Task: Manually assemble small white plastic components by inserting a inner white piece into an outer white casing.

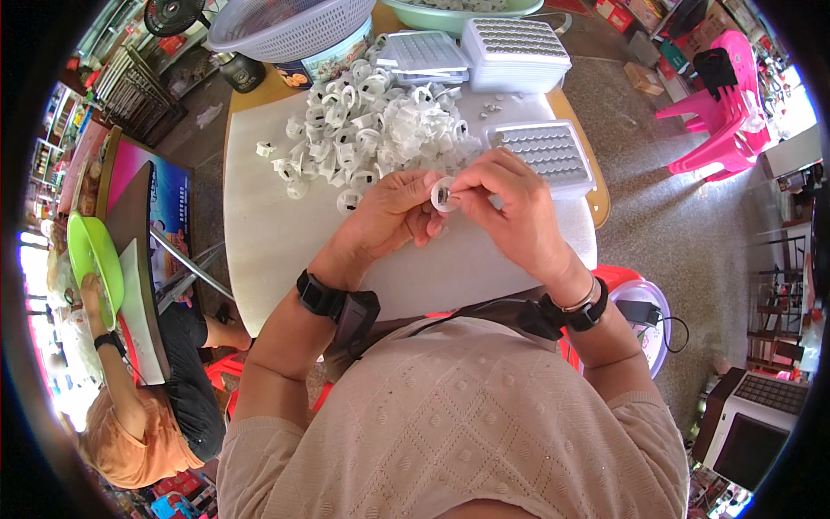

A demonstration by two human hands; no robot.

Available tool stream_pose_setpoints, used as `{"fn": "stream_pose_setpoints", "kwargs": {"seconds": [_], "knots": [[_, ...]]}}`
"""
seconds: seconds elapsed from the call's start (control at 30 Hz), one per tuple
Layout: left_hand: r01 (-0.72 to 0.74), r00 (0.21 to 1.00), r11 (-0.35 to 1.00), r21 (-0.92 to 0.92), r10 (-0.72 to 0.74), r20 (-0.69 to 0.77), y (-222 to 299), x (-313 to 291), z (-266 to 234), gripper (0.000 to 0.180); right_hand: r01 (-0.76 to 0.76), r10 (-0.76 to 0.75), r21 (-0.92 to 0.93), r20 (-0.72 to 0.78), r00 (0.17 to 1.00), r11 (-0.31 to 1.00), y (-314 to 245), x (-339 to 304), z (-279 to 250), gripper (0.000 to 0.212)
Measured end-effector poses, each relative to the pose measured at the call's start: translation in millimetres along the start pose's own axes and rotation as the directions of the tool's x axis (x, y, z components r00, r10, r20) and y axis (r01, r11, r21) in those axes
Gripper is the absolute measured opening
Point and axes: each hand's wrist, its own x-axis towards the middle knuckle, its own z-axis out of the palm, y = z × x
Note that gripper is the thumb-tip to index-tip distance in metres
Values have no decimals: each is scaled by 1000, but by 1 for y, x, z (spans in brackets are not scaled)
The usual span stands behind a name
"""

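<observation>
In front of my chest, over the table, both hands meet at a small white round plastic part (444, 195) with a dark slot in its middle. My left hand (393, 212) pinches it from the left side, other fingers curled beneath. Thumb and forefinger of my right hand (512, 208) close on its right edge; whether a smaller piece sits between them is hidden. Just beyond lies a heap of similar white plastic parts (380, 130), some with dark inserts. Beside my right hand is a clear tray (590, 177) with rows of small round silvery pieces.
Stacked clear trays (519, 73) and a closed clear case (422, 54) stand at the back. Loose silvery discs (493, 109) lie nearby. A grey basket (294, 35) and a green basin (467, 19) border the far edge. At left, another person (143, 424) handles a green basin (93, 259).
</observation>
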Motion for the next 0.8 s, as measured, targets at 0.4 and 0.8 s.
{"fn": "stream_pose_setpoints", "kwargs": {"seconds": [0.4,0.8], "knots": [[11,1000,997,70,-10,-21,-2,2,5,35,-382,377,299,78,923,874,2,-4,1,13],[-18,1000,1000,2,18,2,3,1,-1,31,-118,57,-424,-154,986,898,50,20,-39,8]]}}
